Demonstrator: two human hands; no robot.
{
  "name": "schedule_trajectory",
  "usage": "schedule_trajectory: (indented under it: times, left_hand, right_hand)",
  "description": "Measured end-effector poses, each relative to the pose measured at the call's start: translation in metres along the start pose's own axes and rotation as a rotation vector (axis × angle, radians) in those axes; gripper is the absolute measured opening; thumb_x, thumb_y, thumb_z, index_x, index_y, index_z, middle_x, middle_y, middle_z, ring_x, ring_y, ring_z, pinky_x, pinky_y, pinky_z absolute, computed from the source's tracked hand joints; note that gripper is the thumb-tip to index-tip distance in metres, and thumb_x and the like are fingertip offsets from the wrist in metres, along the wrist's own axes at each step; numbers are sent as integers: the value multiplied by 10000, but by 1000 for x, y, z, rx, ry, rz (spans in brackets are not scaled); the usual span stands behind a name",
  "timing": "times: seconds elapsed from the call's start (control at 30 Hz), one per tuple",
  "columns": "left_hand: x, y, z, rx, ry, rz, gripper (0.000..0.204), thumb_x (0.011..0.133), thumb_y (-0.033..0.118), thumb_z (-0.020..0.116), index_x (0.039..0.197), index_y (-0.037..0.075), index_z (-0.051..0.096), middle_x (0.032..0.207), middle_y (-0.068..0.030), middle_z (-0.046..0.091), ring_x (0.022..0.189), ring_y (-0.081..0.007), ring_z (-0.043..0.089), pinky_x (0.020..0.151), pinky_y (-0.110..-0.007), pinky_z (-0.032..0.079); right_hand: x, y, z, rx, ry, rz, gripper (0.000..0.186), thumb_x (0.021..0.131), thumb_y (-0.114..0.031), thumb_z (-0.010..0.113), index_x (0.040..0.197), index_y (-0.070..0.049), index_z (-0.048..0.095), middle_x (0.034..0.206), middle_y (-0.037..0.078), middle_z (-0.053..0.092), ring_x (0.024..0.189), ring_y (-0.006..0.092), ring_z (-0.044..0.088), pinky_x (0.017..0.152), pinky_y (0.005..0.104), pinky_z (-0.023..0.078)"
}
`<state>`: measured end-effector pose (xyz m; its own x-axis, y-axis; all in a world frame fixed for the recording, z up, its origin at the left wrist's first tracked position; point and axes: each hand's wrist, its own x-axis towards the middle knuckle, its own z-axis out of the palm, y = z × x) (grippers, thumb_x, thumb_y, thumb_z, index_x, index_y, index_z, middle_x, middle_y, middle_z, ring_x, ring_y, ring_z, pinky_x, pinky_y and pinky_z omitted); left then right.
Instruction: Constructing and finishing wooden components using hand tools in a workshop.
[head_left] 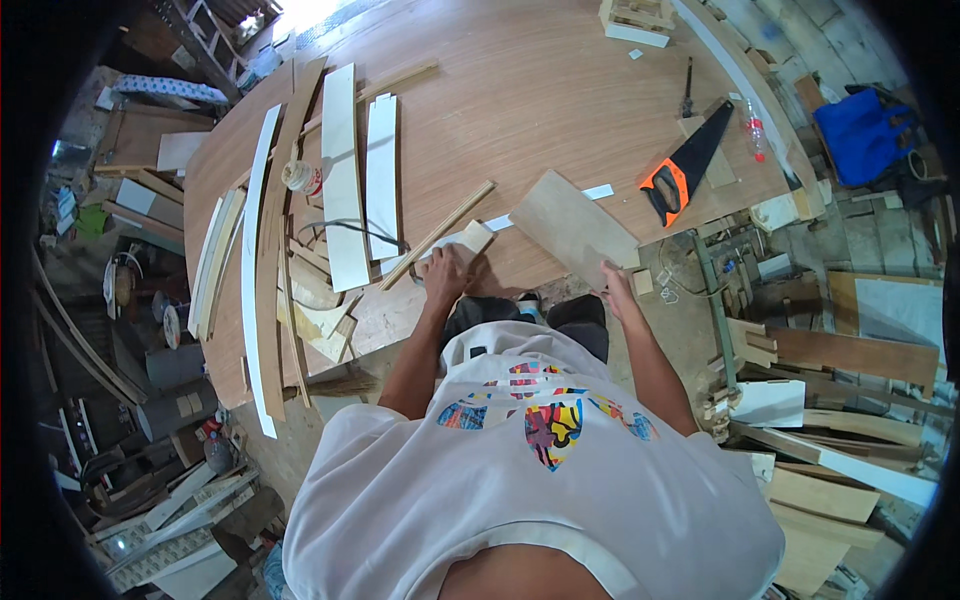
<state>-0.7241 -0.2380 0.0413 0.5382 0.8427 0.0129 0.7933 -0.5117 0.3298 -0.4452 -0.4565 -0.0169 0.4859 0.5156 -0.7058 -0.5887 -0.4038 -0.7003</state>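
Across the person's front spreads a broad brown wooden desk (560, 110), with a long white board (343, 150) and a shorter white board (383, 175) lying side by side on its left part. Nearer the middle, by the front edge, is a rectangular plywood panel (572, 222), covering part of a narrow white strip (598, 192). The right hand (618, 290) has its fingers closed on the panel's near right corner. Farther right lies a handsaw (685, 165), orange-handled, its dark blade pointing away from the person. Left of the panel, a thin wooden stick (450, 222) slants beside a short pale board (474, 240). Over that board's near end the left hand (443, 272) rests with fingers bent; from where I stand I cannot tell whether they grip it. Smaller still are a clear plastic bottle (756, 132) near the right edge and a jar (300, 178) beside the long white board.
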Motion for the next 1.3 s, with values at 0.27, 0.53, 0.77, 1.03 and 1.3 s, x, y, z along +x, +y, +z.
schedule_trajectory:
  times: [0.27,0.53,0.77,1.03,1.3]
  left_hand:
    - [30,26,11,-853,-288,-158,535,634,104,727,1103,-13,499,1087,-175,554,1023,-244,538,855,-350,443]
    - [77,118,10,-1053,-529,132,548,715,67,670,1204,32,427,1111,-105,564,1051,-200,520,892,-357,401]
    - [85,149,52,-979,-752,107,352,773,265,611,994,-9,597,875,-114,643,819,-211,601,716,-323,443]
    - [79,166,54,-416,-477,397,301,795,256,526,805,-36,601,765,-220,610,736,-357,604,651,-421,465]
    - [72,170,41,-287,-352,361,281,761,249,591,817,-26,598,790,-225,615,760,-364,605,662,-436,479]
  right_hand:
    - [-2,9,6,6,415,-144,437,830,-334,501,1153,-58,400,1083,128,493,925,252,517,654,391,477]
    - [-4,77,-49,-124,537,-36,415,793,-237,530,1140,-41,415,993,104,501,816,207,545,564,345,490]
    - [-65,70,-53,28,444,76,372,798,-174,533,1127,-30,437,899,92,519,766,190,575,575,314,506]
    - [-73,98,-71,168,594,58,366,794,-127,516,1127,0,432,881,99,528,747,206,598,593,320,522]
    - [-69,96,-67,103,598,40,378,786,-104,505,1139,10,433,910,140,542,723,215,611,552,307,526]
